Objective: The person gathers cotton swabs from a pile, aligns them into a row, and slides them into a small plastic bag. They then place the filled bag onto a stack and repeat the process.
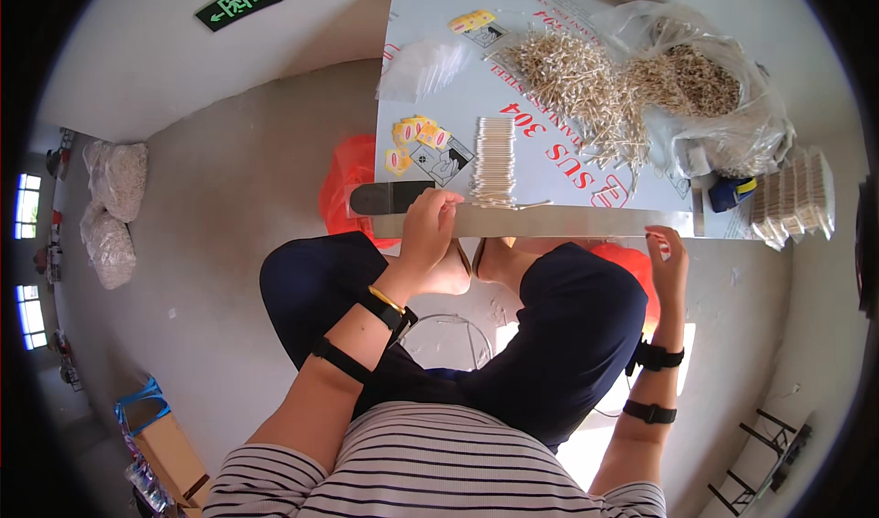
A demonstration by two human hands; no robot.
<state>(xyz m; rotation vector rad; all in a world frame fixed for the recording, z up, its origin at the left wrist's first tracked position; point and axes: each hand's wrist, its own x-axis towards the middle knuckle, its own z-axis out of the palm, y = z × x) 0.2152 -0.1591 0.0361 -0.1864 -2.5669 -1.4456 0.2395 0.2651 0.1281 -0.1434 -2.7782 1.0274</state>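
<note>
Sheet-metal board (pixel 586 88) lies across my knees as a work surface. At ten o'clock my left hand (pixel 428 230) curls shut on its near edge; my right hand (pixel 668 266), at three, fingers half-open, steadies it. Aligned cotton swabs (pixel 493 161) sit just beyond.

1. The counter (pixel 549 166) is a sheet of metal under a smooth, pale protective film; its bare front edge shines like brushed steel.
2. The neat row of cotton swabs (pixel 493 161) looks matt, with soft white tips.
3. The loose swab heap (pixel 586 83) has pale wooden-looking sticks.
4. The bag (pixel 723 97) is thin, clear, crinkled glossy plastic.
5. The small yellow packets (pixel 417 134) look like glossy paper.
6. The floor (pixel 229 198) is matt, rough concrete.
</note>
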